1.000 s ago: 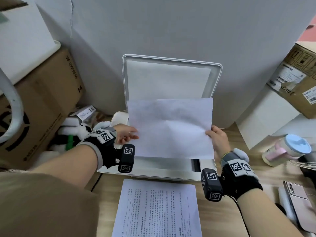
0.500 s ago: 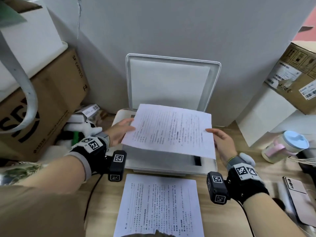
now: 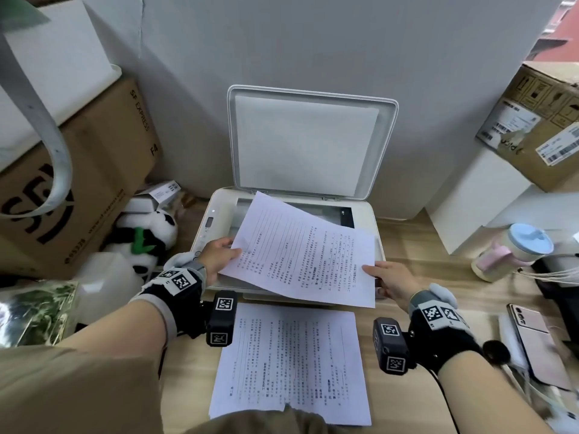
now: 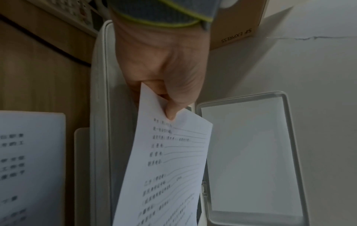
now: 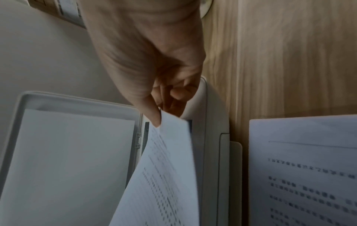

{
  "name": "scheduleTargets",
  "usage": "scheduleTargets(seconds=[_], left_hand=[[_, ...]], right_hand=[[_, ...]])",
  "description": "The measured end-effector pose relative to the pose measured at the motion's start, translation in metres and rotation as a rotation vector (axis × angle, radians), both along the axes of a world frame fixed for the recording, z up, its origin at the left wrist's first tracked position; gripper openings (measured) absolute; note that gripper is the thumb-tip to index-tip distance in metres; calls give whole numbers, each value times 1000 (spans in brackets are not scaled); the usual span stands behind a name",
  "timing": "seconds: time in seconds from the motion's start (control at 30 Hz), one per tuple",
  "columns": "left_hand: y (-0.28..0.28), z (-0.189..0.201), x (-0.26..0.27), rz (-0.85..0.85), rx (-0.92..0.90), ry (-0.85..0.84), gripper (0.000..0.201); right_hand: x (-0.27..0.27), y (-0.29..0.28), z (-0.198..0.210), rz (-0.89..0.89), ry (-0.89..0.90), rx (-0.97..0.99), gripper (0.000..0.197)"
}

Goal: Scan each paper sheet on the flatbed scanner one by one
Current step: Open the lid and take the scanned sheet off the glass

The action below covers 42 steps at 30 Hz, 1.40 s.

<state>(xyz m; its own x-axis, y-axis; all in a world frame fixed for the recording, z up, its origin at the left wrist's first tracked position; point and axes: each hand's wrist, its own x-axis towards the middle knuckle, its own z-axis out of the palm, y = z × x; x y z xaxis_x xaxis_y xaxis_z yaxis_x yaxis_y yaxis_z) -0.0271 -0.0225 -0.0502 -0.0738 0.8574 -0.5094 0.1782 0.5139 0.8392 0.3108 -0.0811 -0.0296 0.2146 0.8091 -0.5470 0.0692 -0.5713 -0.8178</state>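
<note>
A printed sheet (image 3: 289, 364) lies flat on the wooden desk (image 3: 407, 252), face up, at the nearest edge. It lies just in front of the scanner (image 3: 216, 211), probably so it stays within reach; whether it is scanned or waiting cannot be told.

Above the scanner's front edge, both hands hold a second sheet (image 3: 300, 255), text side up and skewed to the bed. The left hand (image 3: 216, 256) pinches its left edge between thumb and fingers. The right hand (image 3: 391, 281) pinches the near right corner, thumb on top and fingers curled beneath. A two-point grip keeps the thin, limp paper from sagging. The sheet curves slightly between the hands, and its far corner reaches over the glass (image 3: 329, 211).

The text faces up, so the sheet is judged either to be coming off the glass or to need turning over before it is laid down.

The glass is a dark, smooth rectangle in a cream plastic body with rounded corners. Behind it the lid (image 3: 313, 142) stands upright against the wall, its matte white pad exposed, which leaves the bed clear.
</note>
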Motion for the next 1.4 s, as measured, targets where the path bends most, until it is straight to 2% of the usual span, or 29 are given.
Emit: scheduleTargets(seconds=[0.17,0.3,0.4,0.5,0.53,0.6,0.67,0.73,0.8,0.87,0.9,0.97,1.0,1.03,1.13,1.17,1.23,1.4], left_hand=[[2,14,13,21,50,-96,29],[1,26,35,40,106,-94,23],[-5,37,46,28,60,-219,19],[-16,39,51,-227,-73,-219,41],[-22,37,52,-353,-142,-187,46],[-33,30,55,-628,-301,-109,46],[-44,18,57,-819,-425,-51,43],[-53,3,57,-829,-469,-15,40],[-60,-13,55,-760,-465,43,35],[-66,-27,51,-684,-469,89,31],[-69,-34,48,-641,-483,97,31],[-73,-43,43,-537,-486,102,31],[-75,-47,41,-480,-487,105,30],[-76,-52,39,-426,-487,110,28],[-77,-61,35,-309,-467,121,22],[-77,-62,34,-284,-463,123,21],[-76,-67,32,-256,-466,132,20],[-77,-73,33,-214,-472,145,20]], right_hand=[[23,-11,8,114,-114,-68,8],[36,-22,5,7,-154,11,9],[42,-27,-2,-153,-76,110,9],[50,-35,-14,-430,132,207,5],[53,-38,-20,-524,181,214,11],[62,-43,-32,-669,233,199,23],[69,-51,-44,-756,235,169,24],[77,-60,-59,-799,224,115,18],[85,-67,-78,-793,176,-10,19],[90,-72,-97,-707,43,-134,27],[92,-78,-102,-600,-73,-212,33],[80,-92,-99,-273,-495,-364,35],[75,-100,-96,-158,-601,-402,34],[73,-104,-97,-64,-636,-391,33],[64,-111,-96,-57,-522,-471,33],[60,-113,-98,-43,-502,-476,38],[60,-117,-102,12,-576,-456,41],[56,-127,-109,304,-771,-525,38]])
